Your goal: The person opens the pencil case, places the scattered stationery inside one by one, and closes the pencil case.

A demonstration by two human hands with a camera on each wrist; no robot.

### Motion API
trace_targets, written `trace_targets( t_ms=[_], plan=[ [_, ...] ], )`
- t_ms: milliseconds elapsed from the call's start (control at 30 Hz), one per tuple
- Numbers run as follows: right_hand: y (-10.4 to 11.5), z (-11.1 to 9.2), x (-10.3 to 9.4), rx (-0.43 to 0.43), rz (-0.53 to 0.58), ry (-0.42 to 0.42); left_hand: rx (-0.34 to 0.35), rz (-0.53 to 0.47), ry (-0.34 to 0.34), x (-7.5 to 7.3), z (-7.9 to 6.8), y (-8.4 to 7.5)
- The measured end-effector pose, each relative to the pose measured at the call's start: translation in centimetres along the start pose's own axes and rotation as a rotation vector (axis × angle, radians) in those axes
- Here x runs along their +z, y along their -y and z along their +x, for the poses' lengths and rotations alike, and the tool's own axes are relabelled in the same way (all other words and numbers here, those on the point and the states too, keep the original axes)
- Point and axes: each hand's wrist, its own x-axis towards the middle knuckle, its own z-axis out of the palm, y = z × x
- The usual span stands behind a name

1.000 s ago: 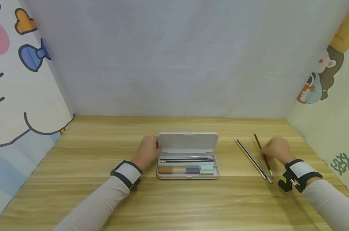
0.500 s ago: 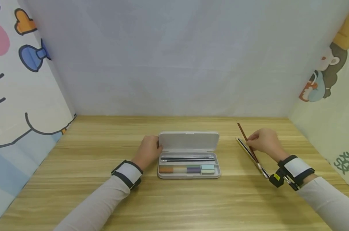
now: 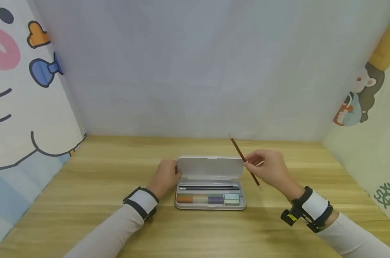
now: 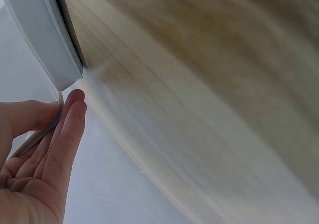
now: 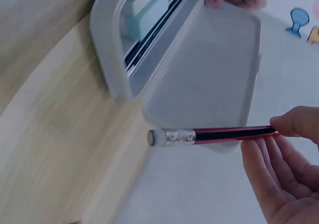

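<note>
A pale pencil case [image 3: 211, 207] stands on the table with its lid [image 3: 211, 167] raised. My left hand [image 3: 164, 177] holds the lid's left edge between thumb and fingers, as the left wrist view also shows. Right of the lid, my right hand [image 3: 269, 168] pinches a red-and-black striped pencil [image 3: 237, 146] near its middle. The pencil slants in the air, its point up and away; in the right wrist view its eraser end [image 5: 172, 137] points toward the case. Dark pencils [image 3: 208, 187] lie in the case's rear compartment.
The front compartment holds an orange, white and purple piece [image 3: 199, 199] and pale blue and green blocks [image 3: 231, 199]. A wood-grain table [image 3: 124, 165] lies beneath, with a pale cloth [image 3: 201, 71] behind and printed sheets at both sides.
My right hand has lifted the striped pencil off the table and carried it left toward the case. The other loose pencils at the right no longer show. My left hand keeps its place.
</note>
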Motion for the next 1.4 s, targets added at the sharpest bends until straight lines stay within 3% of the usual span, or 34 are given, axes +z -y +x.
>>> trace_targets(
  t_ms=[100, 267, 567, 1033, 1400],
  plan=[
    [1.0, -0.5, 1.6, -0.046, 0.060, 0.001, -0.005, -0.007, -0.004, 0.5, -1.0, 0.3],
    [2.1, -1.5, 4.1, -0.042, 0.137, 0.058, -0.027, -0.011, 0.027, 1.4, -2.6, 1.0],
    [2.5, -1.4, 7.3, -0.104, 0.113, 0.225, 0.004, 0.000, -0.013, 1.3, -2.1, 0.9],
    [2.9, -0.1, 8.3, -0.178, -0.021, 0.342, -0.014, 0.006, -0.022, 0.7, -0.7, 0.4],
    [2.6, 0.0, 8.9, -0.204, -0.028, 0.325, 0.013, 0.005, -0.049, 0.3, -0.2, 0.2]
  ],
)
